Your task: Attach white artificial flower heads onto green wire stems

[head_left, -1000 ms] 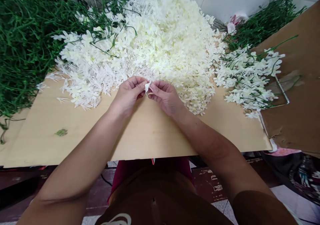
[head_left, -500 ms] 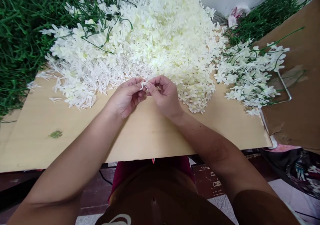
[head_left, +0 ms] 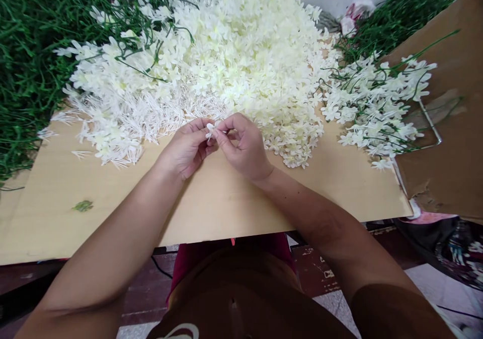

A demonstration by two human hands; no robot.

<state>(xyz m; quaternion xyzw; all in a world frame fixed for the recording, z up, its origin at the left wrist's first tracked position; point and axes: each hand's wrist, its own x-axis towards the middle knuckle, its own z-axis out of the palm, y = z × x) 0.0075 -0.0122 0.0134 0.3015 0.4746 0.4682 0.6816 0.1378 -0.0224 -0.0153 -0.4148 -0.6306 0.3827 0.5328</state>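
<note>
Above the near part of the table, my left hand (head_left: 192, 145) and my right hand (head_left: 241, 145) meet, both closed in a pinch. Between their fingertips is a small white artificial flower (head_left: 210, 130), its petals facing up. My fingers hide its lower part. Just beyond them spreads a large heap of loose white and cream flower heads (head_left: 256, 62). Thin white plastic stamen pieces (head_left: 166, 110) lie in a bunch to the left of the heap, close to my left hand.
Green plastic stems (head_left: 30, 52) are piled at the left, with more green stems (head_left: 400, 17) at the back right. Assembled white flower sprays (head_left: 377, 107) rest against a brown cardboard sheet (head_left: 449, 128). A small green scrap (head_left: 83, 205) lies on the tabletop (head_left: 234, 203).
The white flower's petals now show more openly between my fingertips. My right hand has shifted slightly left against my left hand, and the whole view has moved a little.
</note>
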